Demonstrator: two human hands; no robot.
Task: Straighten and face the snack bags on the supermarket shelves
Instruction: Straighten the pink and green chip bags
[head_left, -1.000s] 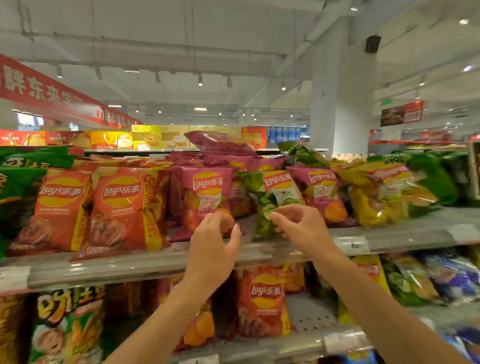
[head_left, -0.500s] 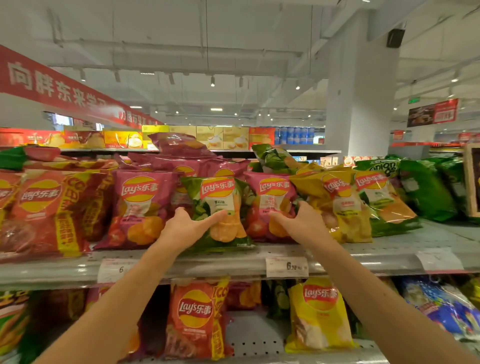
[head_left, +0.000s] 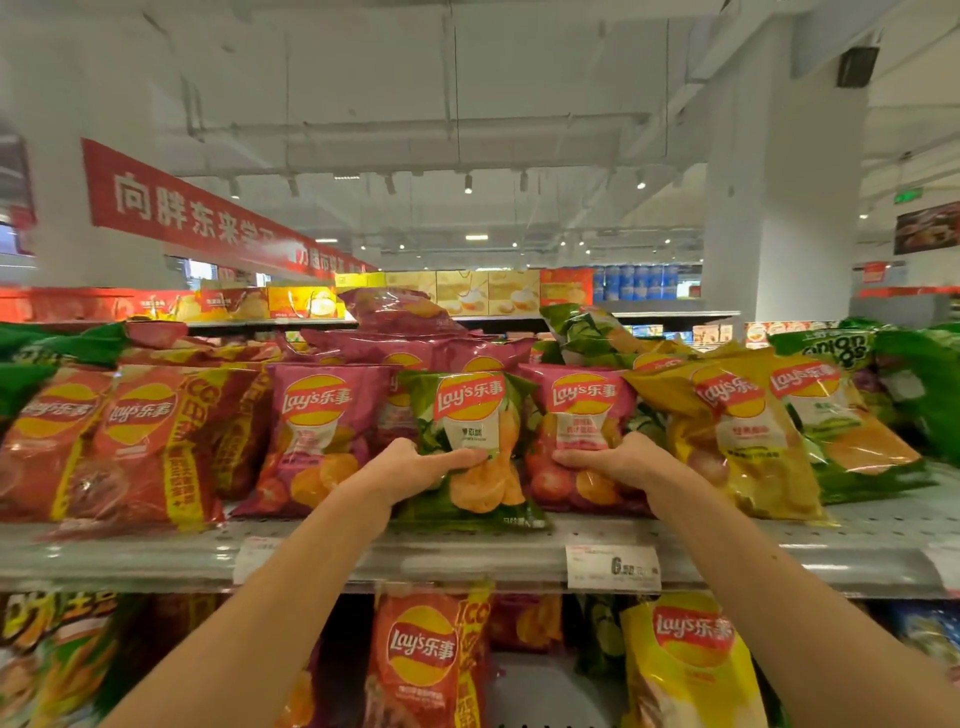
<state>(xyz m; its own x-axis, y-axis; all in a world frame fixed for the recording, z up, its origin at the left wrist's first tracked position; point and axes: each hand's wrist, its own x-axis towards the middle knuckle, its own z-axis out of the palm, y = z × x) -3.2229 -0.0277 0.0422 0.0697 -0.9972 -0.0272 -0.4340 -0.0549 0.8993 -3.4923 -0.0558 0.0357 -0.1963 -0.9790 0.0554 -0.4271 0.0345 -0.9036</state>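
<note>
My left hand (head_left: 410, 467) grips the green bag (head_left: 470, 447) low on its left side, fingers (head_left: 457, 458) curled across its front, so I can square it to the shelf (head_left: 467, 556) edge. My right hand (head_left: 618, 460) clamps the pink bag (head_left: 584, 431) beside it, steadying that one upright. Both stand at the shelf front, logos facing out, touching. The green bag is puffy, glossy and slightly crumpled, leaning back a little.

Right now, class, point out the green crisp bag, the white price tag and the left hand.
green crisp bag (head_left: 470, 402): head view, red-and-yellow logo.
white price tag (head_left: 613, 567): head view, its middle.
left hand (head_left: 410, 465): head view, back of hand.
</note>
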